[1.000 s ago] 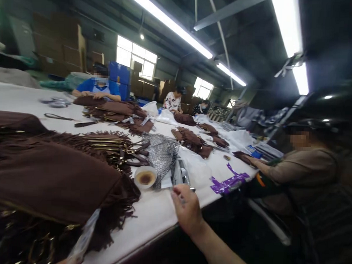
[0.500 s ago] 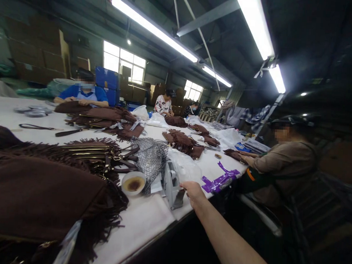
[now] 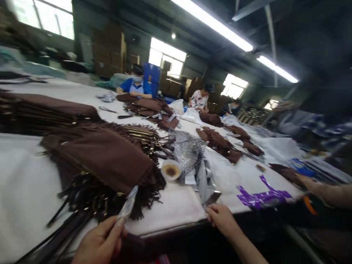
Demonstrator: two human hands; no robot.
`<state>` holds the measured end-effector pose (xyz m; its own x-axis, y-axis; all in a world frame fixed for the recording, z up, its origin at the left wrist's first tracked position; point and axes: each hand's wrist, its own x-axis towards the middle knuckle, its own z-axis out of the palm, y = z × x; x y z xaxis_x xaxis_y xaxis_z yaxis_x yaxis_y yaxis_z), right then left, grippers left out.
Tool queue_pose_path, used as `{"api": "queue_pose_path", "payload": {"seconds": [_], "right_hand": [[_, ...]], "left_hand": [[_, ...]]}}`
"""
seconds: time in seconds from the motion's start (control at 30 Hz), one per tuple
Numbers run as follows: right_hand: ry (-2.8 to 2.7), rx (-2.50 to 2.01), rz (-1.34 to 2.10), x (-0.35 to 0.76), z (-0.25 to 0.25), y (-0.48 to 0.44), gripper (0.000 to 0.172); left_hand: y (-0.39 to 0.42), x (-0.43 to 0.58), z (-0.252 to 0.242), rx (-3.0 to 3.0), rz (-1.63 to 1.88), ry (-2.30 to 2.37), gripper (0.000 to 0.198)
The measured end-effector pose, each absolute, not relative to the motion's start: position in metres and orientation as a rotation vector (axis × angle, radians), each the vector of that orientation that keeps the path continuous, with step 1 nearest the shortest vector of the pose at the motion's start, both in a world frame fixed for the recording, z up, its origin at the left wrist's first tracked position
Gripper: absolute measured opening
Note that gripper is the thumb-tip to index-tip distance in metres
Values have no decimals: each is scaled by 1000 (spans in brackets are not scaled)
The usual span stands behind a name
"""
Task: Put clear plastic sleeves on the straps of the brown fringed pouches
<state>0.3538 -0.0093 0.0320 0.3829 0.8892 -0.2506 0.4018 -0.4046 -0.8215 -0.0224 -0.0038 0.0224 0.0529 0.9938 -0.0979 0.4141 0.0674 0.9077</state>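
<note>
My left hand point(image 3: 101, 239) is closed, thumb and fingers pinching a narrow plastic-wrapped tag point(image 3: 128, 204) that points up over the near edge of a brown fringed bag point(image 3: 107, 156). Black straps with gold metal rings hang from the bag's near side. At the table's front edge, my right hand point(image 3: 223, 219) pinches a small shiny piece of tape point(image 3: 213, 198) by the front end of a grey tape dispenser point(image 3: 203, 180). Behind the dispenser lies crumpled black-and-white patterned material point(image 3: 187, 148). A white bowl point(image 3: 171, 170) with a brown stain inside stands between bag and dispenser.
Stacked brown bags point(image 3: 45, 107) lie at the left, and more fringed bags point(image 3: 218, 141) are farther back. Purple plastic point(image 3: 262, 196) lies right of the dispenser. A co-worker's arm point(image 3: 325, 193) reaches in from the right; several people sit across the white table point(image 3: 172, 209).
The view has swung left. My left hand has come into view with the tag. My right hand has stayed by the dispenser's front end, and a shiny piece now shows above its fingers.
</note>
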Motion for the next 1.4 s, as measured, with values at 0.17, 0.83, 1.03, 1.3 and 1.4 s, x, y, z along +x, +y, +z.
{"api": "queue_pose_path", "payload": {"seconds": [0.17,0.83,1.03,1.3,1.4], "right_hand": [[-1679,-1574,1213,239,67,-7,29],[-1887,-1402,1125,99,66,22,37],[-1828,-1470,1015,95,58,22,20],[-1833,-1574,951,92,61,22,13],[-1830,-1607,932,90,61,23,11]], "left_hand": [[-9,-26,29,1737,978,1500,37],[-22,-45,14,2220,1037,1599,27],[-22,-44,15,2234,1097,1621,27],[-21,-44,7,2328,1037,1674,28],[-22,-43,4,2369,1001,1681,27]]}}
